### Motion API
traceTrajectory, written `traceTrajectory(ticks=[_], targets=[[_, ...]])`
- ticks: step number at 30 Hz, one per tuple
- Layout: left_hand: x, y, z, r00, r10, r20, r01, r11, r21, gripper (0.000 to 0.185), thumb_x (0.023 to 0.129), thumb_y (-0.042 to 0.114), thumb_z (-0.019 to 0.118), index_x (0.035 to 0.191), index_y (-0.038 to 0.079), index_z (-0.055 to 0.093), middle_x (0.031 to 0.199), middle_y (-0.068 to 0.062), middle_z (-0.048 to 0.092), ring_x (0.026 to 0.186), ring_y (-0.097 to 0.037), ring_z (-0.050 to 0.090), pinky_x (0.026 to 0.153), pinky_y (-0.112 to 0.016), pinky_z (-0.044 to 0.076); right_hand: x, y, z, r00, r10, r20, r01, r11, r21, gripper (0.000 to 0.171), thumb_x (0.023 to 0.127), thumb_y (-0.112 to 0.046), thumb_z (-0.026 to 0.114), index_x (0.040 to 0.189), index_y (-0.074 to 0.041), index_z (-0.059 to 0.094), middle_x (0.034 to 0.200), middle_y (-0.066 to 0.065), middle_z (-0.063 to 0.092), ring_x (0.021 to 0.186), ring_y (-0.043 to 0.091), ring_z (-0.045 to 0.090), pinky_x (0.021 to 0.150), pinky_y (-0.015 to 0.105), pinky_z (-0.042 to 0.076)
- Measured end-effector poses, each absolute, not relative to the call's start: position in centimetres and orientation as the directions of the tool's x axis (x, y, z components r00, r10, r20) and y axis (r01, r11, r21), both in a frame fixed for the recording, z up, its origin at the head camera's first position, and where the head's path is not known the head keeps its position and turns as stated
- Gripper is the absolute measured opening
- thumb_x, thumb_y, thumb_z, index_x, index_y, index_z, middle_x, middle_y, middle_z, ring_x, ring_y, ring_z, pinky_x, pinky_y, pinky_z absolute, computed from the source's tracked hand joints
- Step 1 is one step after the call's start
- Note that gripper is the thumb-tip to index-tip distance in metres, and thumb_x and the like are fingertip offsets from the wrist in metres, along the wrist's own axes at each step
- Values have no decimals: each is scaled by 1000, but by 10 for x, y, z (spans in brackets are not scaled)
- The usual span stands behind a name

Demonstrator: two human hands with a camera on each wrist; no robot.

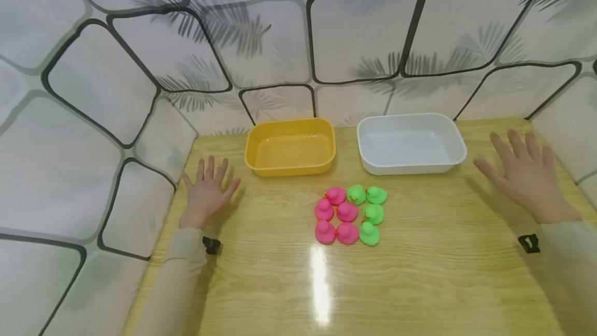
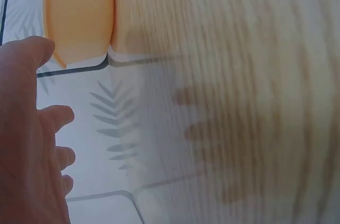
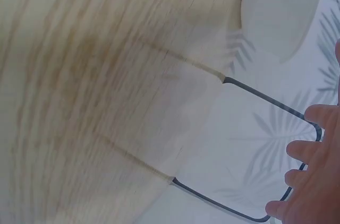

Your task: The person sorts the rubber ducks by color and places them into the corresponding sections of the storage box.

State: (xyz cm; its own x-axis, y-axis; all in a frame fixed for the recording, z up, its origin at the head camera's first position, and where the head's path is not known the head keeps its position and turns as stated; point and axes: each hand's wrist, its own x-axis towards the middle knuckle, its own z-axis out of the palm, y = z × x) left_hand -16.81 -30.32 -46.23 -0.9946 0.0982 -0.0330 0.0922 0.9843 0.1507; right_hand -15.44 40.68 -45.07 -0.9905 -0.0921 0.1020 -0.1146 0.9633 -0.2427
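Note:
My left hand (image 1: pixel 205 198), fingers spread, hovers over the left side of the table with nothing in it. Nearest to it stands a yellow tray (image 1: pixel 290 167), which the left wrist view shows past the thumb. On the far right my right hand (image 1: pixel 529 178) is likewise spread and holds nothing. A white tray (image 1: pixel 410 162) stands to its left. Between the hands, in front of the trays, several pink rubber ducks (image 1: pixel 347 212) sit bunched beside several green rubber ducks (image 1: pixel 373 214). Neither hand touches a duck or a tray.
The light wooden table (image 1: pixel 280 279) carries everything. Patterned white cloth walls (image 1: pixel 359 35) rise behind the trays and along both sides. A dark wrist camera (image 1: pixel 212 245) shows under the left wrist, and another dark camera (image 1: pixel 529 243) under the right.

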Motion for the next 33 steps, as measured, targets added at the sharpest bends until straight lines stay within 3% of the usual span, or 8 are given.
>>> traceTrajectory(ticks=[10, 13, 22, 33], targets=[[-166, -293, -451, -991, 136, 12, 135, 966, 220, 81, 105, 67, 38, 167, 17, 25, 173, -20, 4, 159, -44, 0, 116, -79, -2, -166, 392, -440, -974, -170, 152, -209, 932, -295, 80, 106, -50, 51, 165, -3, 23, 165, 37, 16, 154, 57, -3, 118, 76, -4], [-164, -289, -447, -991, 133, 25, 136, 964, 231, 81, 104, 67, 39, 166, 15, 29, 173, -23, 9, 158, -46, 4, 116, -79, -1, -171, 383, -435, -965, -192, 179, -237, 929, -283, 78, 105, -49, 54, 160, 2, 31, 159, 40, 25, 151, 61, 8, 117, 77, 5], [-151, -275, -442, -972, 168, 164, 200, 958, 206, 66, 103, 55, 54, 150, 9, 51, 147, -26, 45, 134, -48, 40, 106, -72, 28, -173, 352, -428, -896, -289, 338, -393, 870, -297, 57, 102, -30, 66, 141, 9, 52, 141, 37, 49, 135, 60, 39, 112, 73, 28], [-141, -247, -442, -891, 326, 316, 408, 880, 242, 52, 100, 40, 68, 138, 4, 62, 134, -22, 62, 119, -45, 59, 94, -65, 48, -184, 311, -419, -891, -346, 294, -441, 812, -382, 45, 101, -18, 68, 136, 8, 57, 132, 32, 57, 123, 54, 50, 103, 68, 38]])
